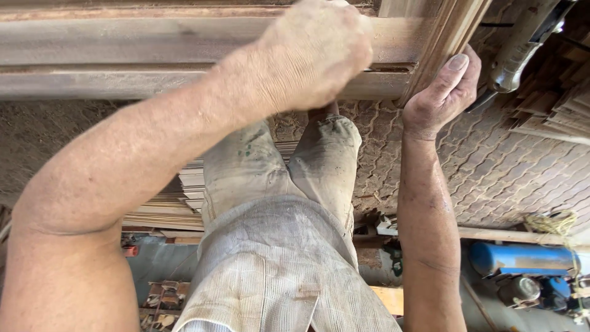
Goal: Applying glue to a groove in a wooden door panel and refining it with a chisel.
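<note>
A dusty wooden frame fills the top of the head view. Its long horizontal rail (123, 55) meets a slanted moulded post (445, 37) at the right. My left hand (313, 55) lies curled on the rail close to that joint, knuckles toward the camera. Its fingers are hidden, so I cannot see whether it holds anything. My right hand (445, 89) grips the lower end of the post, thumb pressed flat along its side. Below the frame are my legs in dusty light trousers (276, 246).
A grey power tool (522, 49) hangs at the top right, just beyond my right hand. Thin wood strips are stacked behind my legs (184, 197) and at the right edge (553, 104). A blue motor unit (522, 258) and yellow rope (553, 221) lie on the patterned paving (491, 160).
</note>
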